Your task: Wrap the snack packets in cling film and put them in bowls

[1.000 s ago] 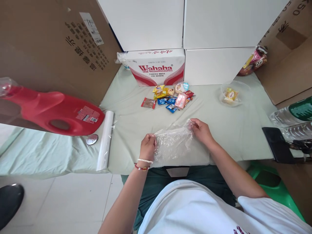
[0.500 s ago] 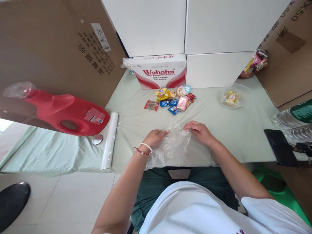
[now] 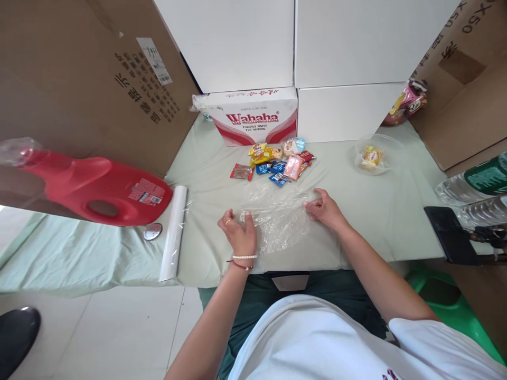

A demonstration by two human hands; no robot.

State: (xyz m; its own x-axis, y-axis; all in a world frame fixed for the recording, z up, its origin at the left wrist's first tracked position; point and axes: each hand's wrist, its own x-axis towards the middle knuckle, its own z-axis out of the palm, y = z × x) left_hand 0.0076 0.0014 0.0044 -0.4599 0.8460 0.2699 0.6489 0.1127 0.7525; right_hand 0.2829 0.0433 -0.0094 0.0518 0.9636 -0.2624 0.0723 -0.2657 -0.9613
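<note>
A crinkled sheet of clear plastic film (image 3: 279,224) lies flat on the pale green cloth (image 3: 380,211) in front of me. My left hand (image 3: 237,232) rests on its left edge, fingers spread and pressing down. My right hand (image 3: 322,208) lies on the film's right edge, fingers stretched out flat. A roll of clear film (image 3: 173,232) lies to the left of my left hand. A pile of small wrapped snacks (image 3: 277,161) sits just beyond the sheet.
A red jug (image 3: 95,187) lies on its side at left, a round metal lid (image 3: 152,231) beside it. Cardboard and white boxes wall the back, one marked Wahaha (image 3: 253,119). A clear bowl (image 3: 374,155) holds a snack. A black phone (image 3: 449,235) and water bottles (image 3: 475,192) lie at right.
The film was held up and stretched between both closed hands; now it lies spread on the cloth and both hands have opened flat onto its edges.
</note>
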